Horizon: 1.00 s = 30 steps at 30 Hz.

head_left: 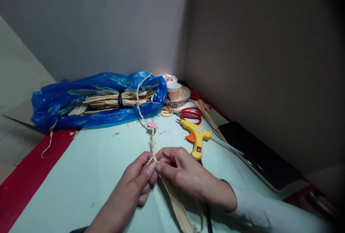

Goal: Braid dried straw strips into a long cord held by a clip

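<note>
Both hands meet at the near end of a thin braid [152, 143] of pale dried husk strips. My left hand [137, 177] pinches it between thumb and fingers. From the other side, my right hand [180, 170] closes on the strands at the same spot. Loose wide husk strips [174, 200] hang from under the right hand toward the front edge of view. Farther up, a pink binder clip [152, 125] grips the braid, whose far part [138, 98] curves up over a blue plastic bag. The fingertips partly hide the strands between them.
The blue bag [105, 78] holds a tied husk bundle [107, 100]. To the right lie a yellow glue gun [198, 134], red-handled scissors [192, 114], a paper cup [174, 91] on a woven basket [183, 96], and a black flat object [258, 154] by the wall.
</note>
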### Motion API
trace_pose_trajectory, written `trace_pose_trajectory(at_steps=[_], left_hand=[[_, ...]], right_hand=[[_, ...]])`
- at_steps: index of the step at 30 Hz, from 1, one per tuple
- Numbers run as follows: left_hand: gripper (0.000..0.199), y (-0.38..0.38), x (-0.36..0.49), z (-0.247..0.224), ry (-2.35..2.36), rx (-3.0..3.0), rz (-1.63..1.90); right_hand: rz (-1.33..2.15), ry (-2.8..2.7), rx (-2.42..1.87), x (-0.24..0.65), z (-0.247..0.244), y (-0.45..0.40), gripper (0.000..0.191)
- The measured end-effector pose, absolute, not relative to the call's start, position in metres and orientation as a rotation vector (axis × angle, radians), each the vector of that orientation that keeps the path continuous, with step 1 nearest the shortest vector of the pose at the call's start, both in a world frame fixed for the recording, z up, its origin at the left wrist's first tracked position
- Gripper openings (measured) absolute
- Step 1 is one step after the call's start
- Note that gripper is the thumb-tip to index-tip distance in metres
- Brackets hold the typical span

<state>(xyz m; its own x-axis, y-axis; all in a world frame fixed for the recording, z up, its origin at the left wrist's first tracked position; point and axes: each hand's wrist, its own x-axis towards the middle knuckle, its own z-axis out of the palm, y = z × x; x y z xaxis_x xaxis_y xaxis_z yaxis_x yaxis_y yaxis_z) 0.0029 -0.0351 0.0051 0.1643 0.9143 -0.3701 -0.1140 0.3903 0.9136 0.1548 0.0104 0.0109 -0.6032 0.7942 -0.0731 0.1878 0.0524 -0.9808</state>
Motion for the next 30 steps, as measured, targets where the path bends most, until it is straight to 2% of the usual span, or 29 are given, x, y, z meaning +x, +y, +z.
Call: trace_pose_trajectory(at_steps=[6,13,16,22,26,30], left_hand=[[0.027,-0.035,0.001,0.006,1.338,1.052,0.904],[0.028,-0.032,-0.003,0.004,1.395,1.08,0.874],[0.03,-0.032,-0.003,0.005,1.438,1.046,0.887],[0.029,-0.034,0.0,0.008,1.411,1.034,0.904],[0.025,-0.035,-0.001,0.01,1.39,0.924,0.951],[0.028,-0.037,-0.002,0.011,1.335,0.881,0.977]], right_hand=[[1.61,-1.935,-0.99,0.158,0.012,0.01,0.009],[1.204,-2.248,-1.087,0.166,0.027,0.005,0.01],[1.016,-2.346,-1.166,0.169,0.033,0.003,0.017],[0.964,-2.452,-1.025,0.164,0.032,-0.008,0.018],[0.572,-2.733,-0.848,0.16,0.025,-0.014,0.014],[0.135,-2.906,-0.54,0.159,0.018,-0.014,0.028]])
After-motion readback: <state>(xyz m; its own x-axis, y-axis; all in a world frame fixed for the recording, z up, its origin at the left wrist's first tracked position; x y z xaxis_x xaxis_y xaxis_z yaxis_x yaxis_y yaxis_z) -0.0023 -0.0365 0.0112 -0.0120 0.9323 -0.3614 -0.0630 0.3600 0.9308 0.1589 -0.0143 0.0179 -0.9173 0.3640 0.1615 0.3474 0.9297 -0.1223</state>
